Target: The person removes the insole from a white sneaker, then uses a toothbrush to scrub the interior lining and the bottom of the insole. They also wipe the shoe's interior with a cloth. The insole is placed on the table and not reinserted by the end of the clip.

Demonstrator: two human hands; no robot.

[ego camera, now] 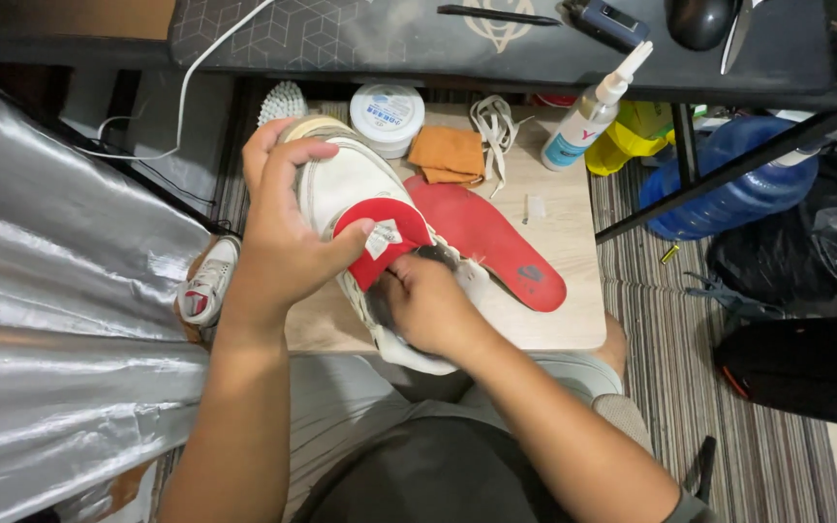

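At frame centre, the left hand (pixel 278 232) clamps a white sneaker (pixel 351 184), thumb pinning back its red tongue (pixel 380 237); the right hand (pixel 423 305) reaches inside, its grip hidden.

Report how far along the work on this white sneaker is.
Done: the red insole is out and lies on the wooden board; loose laces lie by the orange cloth. In hand: the left hand grips the white sneaker, folding its red tongue back, while the right hand reaches inside. Left: the second sneaker lies aside, untouched.
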